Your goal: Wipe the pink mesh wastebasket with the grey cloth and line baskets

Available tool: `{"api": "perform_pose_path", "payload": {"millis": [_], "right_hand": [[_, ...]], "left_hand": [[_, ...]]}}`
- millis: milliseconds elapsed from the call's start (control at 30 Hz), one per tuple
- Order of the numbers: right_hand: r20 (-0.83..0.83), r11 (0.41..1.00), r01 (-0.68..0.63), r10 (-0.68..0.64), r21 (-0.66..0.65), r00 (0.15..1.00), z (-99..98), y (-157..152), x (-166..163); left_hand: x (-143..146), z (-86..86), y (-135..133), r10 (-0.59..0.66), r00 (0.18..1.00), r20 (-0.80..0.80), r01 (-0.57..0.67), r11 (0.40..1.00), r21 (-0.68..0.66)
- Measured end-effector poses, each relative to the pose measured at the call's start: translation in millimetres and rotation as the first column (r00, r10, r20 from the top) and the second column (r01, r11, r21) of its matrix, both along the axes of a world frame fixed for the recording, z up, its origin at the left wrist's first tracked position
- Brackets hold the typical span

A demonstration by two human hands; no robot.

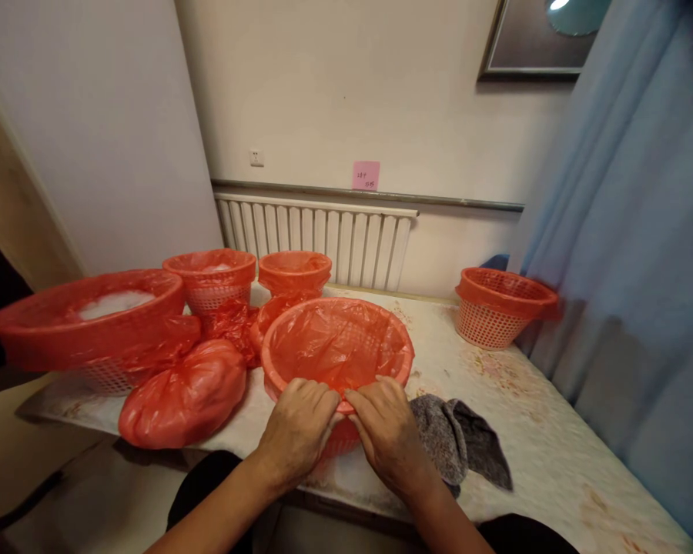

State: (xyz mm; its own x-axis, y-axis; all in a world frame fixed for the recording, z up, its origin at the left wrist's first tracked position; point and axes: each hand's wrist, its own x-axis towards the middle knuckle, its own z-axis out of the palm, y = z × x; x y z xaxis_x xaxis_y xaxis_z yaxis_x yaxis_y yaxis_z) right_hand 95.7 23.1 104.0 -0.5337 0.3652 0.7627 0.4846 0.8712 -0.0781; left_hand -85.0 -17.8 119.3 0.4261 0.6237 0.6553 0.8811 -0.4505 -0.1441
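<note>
In front of me stands a plastic basket (338,304) lined with a red plastic bag (335,346), whose edge is folded over the rim. At the near rim, my left hand (301,423) grips the bag's edge with curled fingers. Close beside it, my right hand (390,427) pinches the same rim and bag, thumbs almost meeting. Inside, the liner is creased and hangs down into the basket. A grey cloth (453,438) lies crumpled just right of my right hand.
Left are a large lined basket (11,319) with white contents, a knotted, filled red bag (185,396) and two smaller lined baskets (222,296) (294,265). Another lined basket (490,323) stands at right by the blue curtain (629,269). A radiator (323,231) is behind the table (531,415).
</note>
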Motion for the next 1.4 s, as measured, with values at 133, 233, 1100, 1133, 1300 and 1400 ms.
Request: {"api": "perform_pose_path", "payload": {"millis": [133, 233, 1100, 1133, 1300, 1400], "right_hand": [[0.007, 1.000, 0.011, -0.011, -0.022, 1.000, -1.2, -0.6, -0.3], [0.005, 1.000, 0.009, -0.009, -0.019, 1.000, -0.8, -0.7, -0.8], [-0.025, 1.000, -0.003, 0.003, 0.017, 1.000, -2.0, 0.8, -2.1], [-0.026, 1.000, -0.003, 0.003, 0.017, 1.000, -1.9, 0.6, -2.1], [-0.033, 1.000, -0.006, 0.006, 0.016, 0.999, -2.0, 0.5, -2.6], [-0.028, 1.000, -0.002, 0.002, 0.008, 1.000, -2.0, 0.9, -2.9]], "left_hand": [[-0.1, -1.4, -0.2, 0.001, 1.000, 0.011, 0.000, 1.000, -0.014], [-0.1, -1.2, 0.1, -0.004, 1.000, 0.019, 0.004, 1.000, -0.016], [-1.1, -5.0, 1.8, -0.007, 1.000, 0.015, 0.007, 1.000, 0.002], [-1.2, -5.2, 1.6, -0.006, 1.000, 0.016, 0.006, 1.000, 0.000], [-1.4, -4.8, 0.7, -0.014, 1.000, 0.024, 0.014, 1.000, -0.004], [-1.8, -4.0, 0.5, -0.014, 1.000, 0.024, 0.014, 1.000, -0.006]]}}
